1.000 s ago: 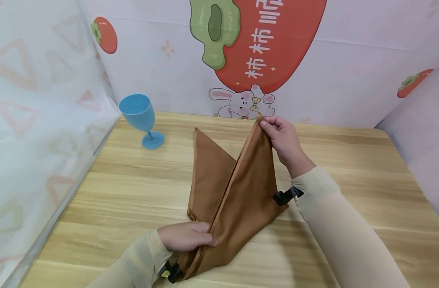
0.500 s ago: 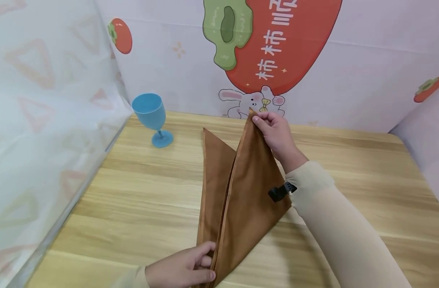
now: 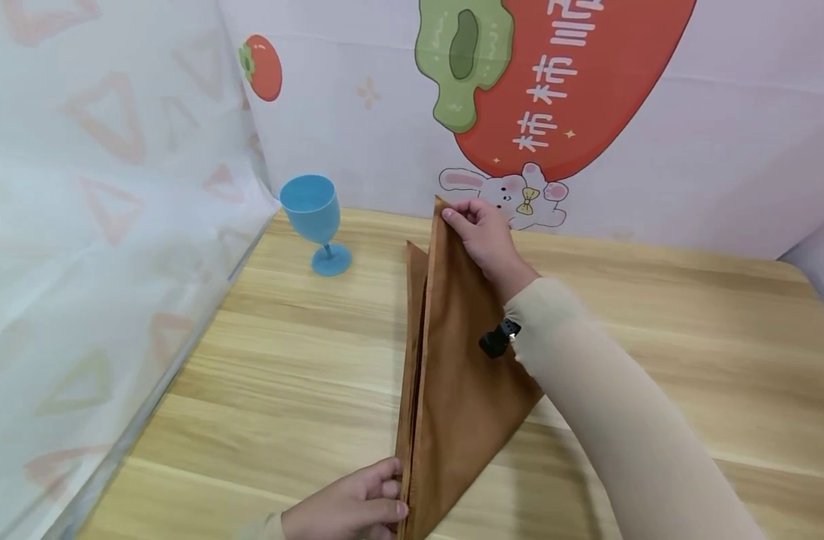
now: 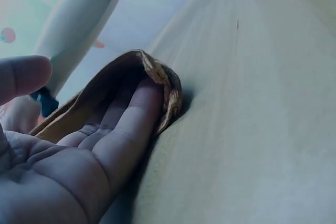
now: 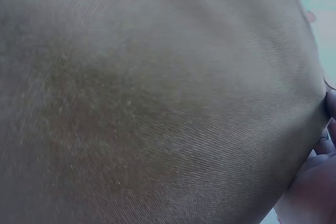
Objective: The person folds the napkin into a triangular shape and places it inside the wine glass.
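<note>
A brown cloth napkin (image 3: 466, 375), folded into layers with pointed corners, stands partly raised over the table. At its far upper corner my right hand (image 3: 482, 236) pinches the cloth between thumb and fingers. My left hand (image 3: 351, 502) is at the near end, beside the long folded edges. The left wrist view shows its fingers (image 4: 134, 111) extended into the napkin's fold (image 4: 142, 59), with the thumb held apart. Most of the right wrist view is filled by the napkin (image 5: 157, 103); only part of the right hand (image 5: 315, 182) shows at the edge.
A blue goblet (image 3: 314, 214) stands upright on the wooden table (image 3: 304, 375), to the left of the napkin. A white printed sheet (image 3: 358, 135) rises along the back, and another patterned sheet (image 3: 115, 262) borders the left side.
My right hand has moved left, bringing its raised corner close to the other point, so the gap between them has narrowed. My left hand has slid down the napkin's edge and loosened its hold.
</note>
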Available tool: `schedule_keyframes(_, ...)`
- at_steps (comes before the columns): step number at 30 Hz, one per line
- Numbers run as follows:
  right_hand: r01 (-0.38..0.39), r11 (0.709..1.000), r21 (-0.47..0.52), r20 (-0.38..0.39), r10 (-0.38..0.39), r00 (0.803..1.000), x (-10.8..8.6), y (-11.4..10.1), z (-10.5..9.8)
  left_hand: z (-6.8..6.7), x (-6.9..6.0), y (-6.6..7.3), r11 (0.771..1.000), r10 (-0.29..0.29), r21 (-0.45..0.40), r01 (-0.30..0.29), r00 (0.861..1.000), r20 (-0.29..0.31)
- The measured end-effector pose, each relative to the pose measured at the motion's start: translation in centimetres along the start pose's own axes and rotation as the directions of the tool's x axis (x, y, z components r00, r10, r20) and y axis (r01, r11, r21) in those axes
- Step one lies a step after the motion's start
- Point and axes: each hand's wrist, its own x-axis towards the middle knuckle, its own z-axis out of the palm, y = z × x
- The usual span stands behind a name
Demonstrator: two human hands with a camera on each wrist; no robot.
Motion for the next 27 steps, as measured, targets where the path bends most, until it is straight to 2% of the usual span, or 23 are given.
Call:
schedule_keyframes(3,-0.007,1.000,-0.030,0.019,0.008,1.000,0.7,1.1,1.1,0.3,0.2,-0.2,0.999,-0.005,-0.050,0.005,1.000,0.008)
schedule_keyframes(8,-0.012,0.993,-0.117,0.054,0.018,0.998,2.1,3.3,3.1,0.4,0.3,-0.3,0.997,-0.018,-0.079,0.017,1.000,-0.005)
schedule_keyframes(16,0.014,0.960,-0.279,0.124,0.022,0.992,2.9,5.8,4.9,0.1,-0.3,-0.3,0.995,-0.089,-0.036,0.088,0.996,-0.026)
schedule_keyframes(19,0.037,0.932,-0.359,0.161,0.023,0.987,2.8,6.1,5.3,0.1,-0.7,-0.2,0.994,-0.106,-0.025,0.105,0.994,-0.026)
schedule_keyframes(22,0.058,0.892,-0.449,0.184,0.028,0.983,2.7,6.2,5.4,-0.2,-1.3,-0.1,0.996,-0.092,-0.013,0.092,0.996,0.002)
schedule_keyframes(25,0.059,0.848,-0.527,0.176,0.040,0.984,2.7,6.4,5.3,-0.6,-2.0,-0.1,0.997,-0.072,0.034,0.072,0.997,0.020)
schedule_keyframes(27,0.050,0.827,-0.560,0.162,0.050,0.986,2.6,6.4,5.0,-0.9,-2.6,0.2,0.994,-0.071,0.083,0.070,0.997,0.003)
